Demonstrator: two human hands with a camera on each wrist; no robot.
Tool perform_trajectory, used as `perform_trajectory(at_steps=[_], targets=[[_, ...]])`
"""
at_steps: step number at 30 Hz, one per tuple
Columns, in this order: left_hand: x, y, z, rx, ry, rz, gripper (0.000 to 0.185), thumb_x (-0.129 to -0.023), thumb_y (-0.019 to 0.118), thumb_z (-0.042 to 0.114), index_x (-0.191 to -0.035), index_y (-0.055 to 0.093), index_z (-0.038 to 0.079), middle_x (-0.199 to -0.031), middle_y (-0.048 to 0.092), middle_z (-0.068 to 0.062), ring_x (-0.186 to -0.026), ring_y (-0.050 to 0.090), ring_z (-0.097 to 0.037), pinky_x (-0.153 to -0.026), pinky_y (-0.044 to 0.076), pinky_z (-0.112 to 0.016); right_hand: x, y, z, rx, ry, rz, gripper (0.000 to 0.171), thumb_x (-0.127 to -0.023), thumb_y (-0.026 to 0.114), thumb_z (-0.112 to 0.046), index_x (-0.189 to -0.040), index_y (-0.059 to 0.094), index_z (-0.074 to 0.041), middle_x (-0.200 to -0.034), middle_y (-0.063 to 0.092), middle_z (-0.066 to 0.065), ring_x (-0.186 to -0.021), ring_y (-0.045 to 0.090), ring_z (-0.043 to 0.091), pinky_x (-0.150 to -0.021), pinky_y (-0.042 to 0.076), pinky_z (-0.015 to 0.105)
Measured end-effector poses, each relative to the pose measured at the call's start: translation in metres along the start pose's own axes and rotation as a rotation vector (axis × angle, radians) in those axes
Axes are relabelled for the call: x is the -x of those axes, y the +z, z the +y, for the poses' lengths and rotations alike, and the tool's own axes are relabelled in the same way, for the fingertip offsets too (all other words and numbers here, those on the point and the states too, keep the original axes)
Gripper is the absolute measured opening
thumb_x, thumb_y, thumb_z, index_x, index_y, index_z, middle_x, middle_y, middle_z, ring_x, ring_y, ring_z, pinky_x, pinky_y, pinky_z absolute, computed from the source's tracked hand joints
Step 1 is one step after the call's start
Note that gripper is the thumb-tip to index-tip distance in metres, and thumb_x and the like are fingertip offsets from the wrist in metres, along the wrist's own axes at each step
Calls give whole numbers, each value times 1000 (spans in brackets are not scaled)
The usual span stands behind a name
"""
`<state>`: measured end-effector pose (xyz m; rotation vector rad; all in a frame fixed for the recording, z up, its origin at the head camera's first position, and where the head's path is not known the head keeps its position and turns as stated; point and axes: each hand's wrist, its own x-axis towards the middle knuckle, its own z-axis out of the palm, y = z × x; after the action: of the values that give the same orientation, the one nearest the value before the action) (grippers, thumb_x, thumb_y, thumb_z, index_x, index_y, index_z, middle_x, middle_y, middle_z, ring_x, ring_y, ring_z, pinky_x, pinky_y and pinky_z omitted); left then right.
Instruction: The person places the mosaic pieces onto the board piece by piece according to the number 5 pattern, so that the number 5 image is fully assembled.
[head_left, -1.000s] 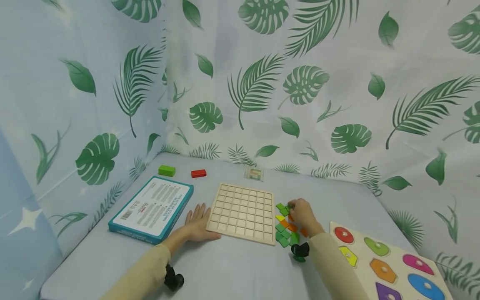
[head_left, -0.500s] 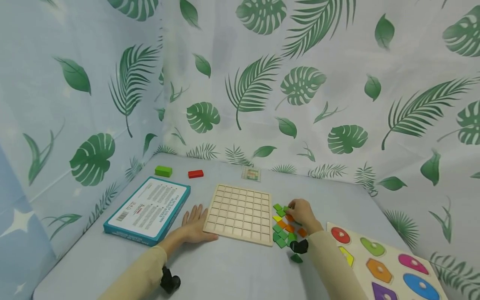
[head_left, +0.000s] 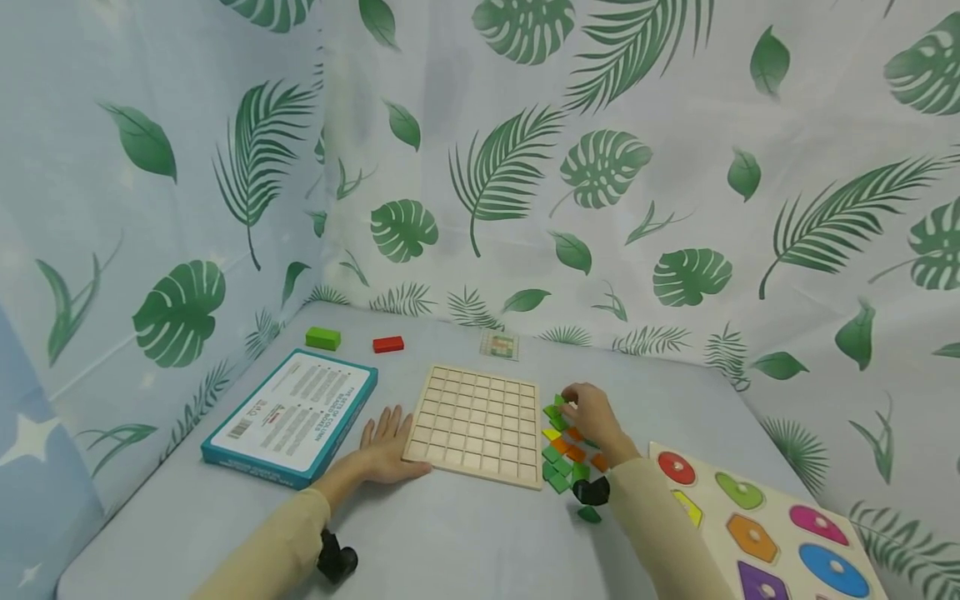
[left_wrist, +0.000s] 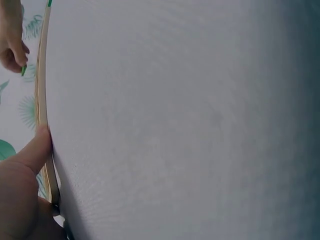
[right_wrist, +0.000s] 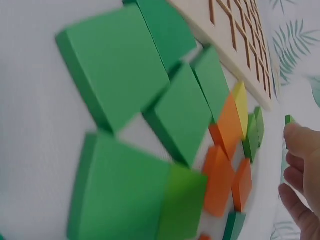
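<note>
The right hand [head_left: 591,414] sits at the far end of a loose pile of coloured square tiles [head_left: 566,457], just off the grid board's [head_left: 474,425] 3 o'clock edge. Its fingers are curled, and the right wrist view shows the fingertips [right_wrist: 300,137] pinching a small green tile [right_wrist: 289,119] at its edge, lifted clear of the others. The rest of the pile lies toward 6 o'clock from the hand, running back along the forearm.

The held tile is a flat, thin square, bright green; most of it is hidden by the fingers. The pile's tiles are the same shape in green, orange and one yellow, some overlapping, some tilted against each other.

The left hand [head_left: 387,450] lies flat on the table [head_left: 465,542], fingers straight and loosely spread, its thumb side touching the board's 9 o'clock edge near the front corner.

The board is pale wood with a grid of square cells, all of them bare. Bare table runs along the board's 6 o'clock side. A teal-edged box [head_left: 292,414] lies at 9 o'clock of the left hand, and a shape-puzzle board [head_left: 765,533] lies near the right forearm at 3 o'clock.
</note>
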<state>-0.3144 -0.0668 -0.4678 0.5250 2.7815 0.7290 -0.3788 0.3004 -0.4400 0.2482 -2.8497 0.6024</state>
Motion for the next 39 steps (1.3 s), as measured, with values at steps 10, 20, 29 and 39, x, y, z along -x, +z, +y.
perform_trajectory(at_steps=[10, 20, 29, 39], targets=[[1, 2, 1, 4, -1, 4, 94, -87, 60, 49, -147, 16, -7, -154, -1, -27, -140, -9, -40, -109, -7, -55, -6, 15, -24, -19, -83, -19, 20, -87, 68, -11, -104, 67, -1, -102, 60, 12, -96, 59, 29, -81, 51, 40], [5, -2, 4, 2, -7, -14, 93, -87, 60, 49, -147, 16, -7, -153, 0, -28, -140, -8, -41, -109, -7, -56, -12, 32, -32, -22, -122, -16, 18, -87, 68, -9, -103, 67, 0, -97, 60, 10, -91, 58, 26, -78, 52, 38], [0, 1, 1, 4, -6, -6, 96, -85, 62, 52, -147, 16, -7, -154, 0, -27, -140, -9, -40, -109, -7, -56, -20, 43, -40, -47, -113, 10, 18, -86, 70, -9, -100, 68, 1, -95, 60, 10, -87, 59, 24, -71, 53, 32], [-7, 7, -9, 0, 4, -2, 104, -83, 58, 62, -148, 13, -5, -154, -4, -26, -140, -13, -38, -108, -11, -55, -30, 54, -45, -59, -141, 14, 19, -85, 70, -8, -98, 68, 5, -92, 58, 11, -85, 61, 25, -72, 54, 31]])
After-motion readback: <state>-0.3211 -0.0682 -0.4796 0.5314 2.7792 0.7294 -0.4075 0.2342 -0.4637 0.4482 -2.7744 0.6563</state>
